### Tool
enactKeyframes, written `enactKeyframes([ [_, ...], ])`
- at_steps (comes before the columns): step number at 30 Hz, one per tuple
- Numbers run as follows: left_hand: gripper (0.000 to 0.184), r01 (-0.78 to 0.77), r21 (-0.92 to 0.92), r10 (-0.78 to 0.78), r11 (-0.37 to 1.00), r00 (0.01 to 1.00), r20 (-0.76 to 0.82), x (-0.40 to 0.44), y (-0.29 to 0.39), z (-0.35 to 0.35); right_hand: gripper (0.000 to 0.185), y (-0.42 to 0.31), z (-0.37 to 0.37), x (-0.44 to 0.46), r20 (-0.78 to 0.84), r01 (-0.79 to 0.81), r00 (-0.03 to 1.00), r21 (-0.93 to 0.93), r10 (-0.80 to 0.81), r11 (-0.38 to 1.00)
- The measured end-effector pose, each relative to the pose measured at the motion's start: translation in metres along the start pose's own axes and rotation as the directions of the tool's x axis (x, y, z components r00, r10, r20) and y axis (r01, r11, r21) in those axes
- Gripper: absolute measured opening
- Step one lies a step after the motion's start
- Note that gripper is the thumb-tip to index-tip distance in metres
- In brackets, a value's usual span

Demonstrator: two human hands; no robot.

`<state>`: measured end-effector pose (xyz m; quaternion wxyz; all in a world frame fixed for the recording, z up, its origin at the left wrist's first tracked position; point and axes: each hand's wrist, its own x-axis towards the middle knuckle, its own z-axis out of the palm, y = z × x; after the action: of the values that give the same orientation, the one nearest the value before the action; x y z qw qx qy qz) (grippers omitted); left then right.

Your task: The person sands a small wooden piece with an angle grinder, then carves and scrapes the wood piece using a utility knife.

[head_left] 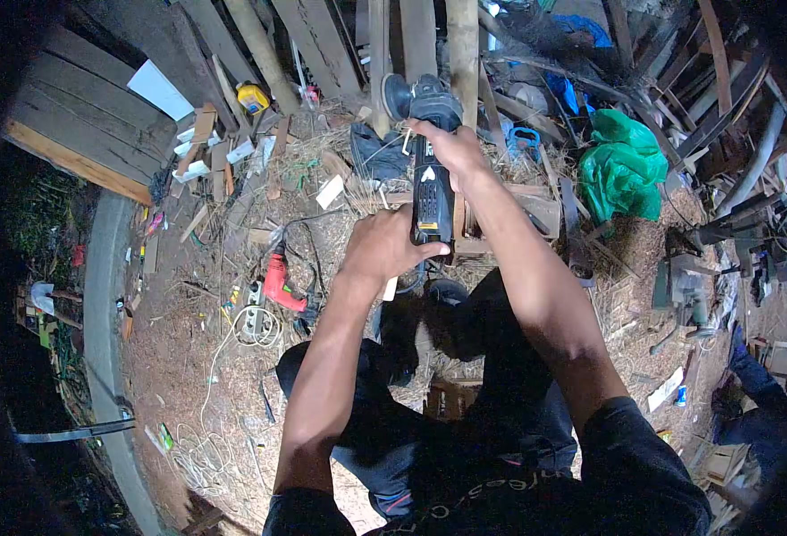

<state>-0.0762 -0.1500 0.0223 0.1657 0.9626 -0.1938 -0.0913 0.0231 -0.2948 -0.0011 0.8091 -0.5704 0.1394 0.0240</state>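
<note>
A black angle grinder [431, 183] is held up in front of my body, its round disc [396, 96] at the upper left end of the tool. My left hand [382, 243] grips the rear end of the body, with the thumb across its lower edge. Near the head of the grinder, my right hand [451, 152] is wrapped round the body. Below the tool, a wooden box [536, 214] lies partly hidden on the ground.
A red drill [281, 284] lies at the left beside a power strip [252, 314] and a white cord [210, 380]. A green plastic bag [624, 170] is at the right. Planks stand along the top, and scraps litter the ground. Another person [760, 402] is at the right edge.
</note>
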Motion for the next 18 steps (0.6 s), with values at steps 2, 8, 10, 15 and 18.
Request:
enactKeyframes([
  [2, 0.068, -0.011, 0.022, 0.011, 1.000, 1.000, -0.002, -0.002, 0.002, 0.003, 0.045, 0.004, -0.001, 0.003, 0.007, 0.005, 1.000, -0.035, -0.005, 0.999],
  [8, 0.063, -0.025, 0.072, 0.026, 0.997, 1.000, -0.005, -0.006, 0.005, 0.019, 0.037, 0.005, -0.005, 0.008, 0.017, -0.025, 1.000, -0.081, 0.027, 0.996],
  [10, 0.061, -0.012, 0.100, 0.011, 0.995, 1.000, 0.009, -0.009, 0.009, 0.017, 0.037, 0.007, -0.005, 0.010, -0.006, -0.036, 0.999, -0.091, 0.036, 0.995],
  [15, 0.063, -0.017, 0.104, 0.016, 0.994, 1.000, 0.013, -0.008, 0.006, 0.022, 0.038, -0.001, -0.005, -0.001, 0.014, -0.035, 0.999, -0.105, 0.036, 0.994],
  [18, 0.063, -0.027, 0.100, 0.027, 0.995, 1.000, 0.005, -0.007, 0.004, 0.025, 0.038, -0.001, -0.005, 0.000, 0.018, -0.047, 0.999, -0.087, 0.049, 0.995],
])
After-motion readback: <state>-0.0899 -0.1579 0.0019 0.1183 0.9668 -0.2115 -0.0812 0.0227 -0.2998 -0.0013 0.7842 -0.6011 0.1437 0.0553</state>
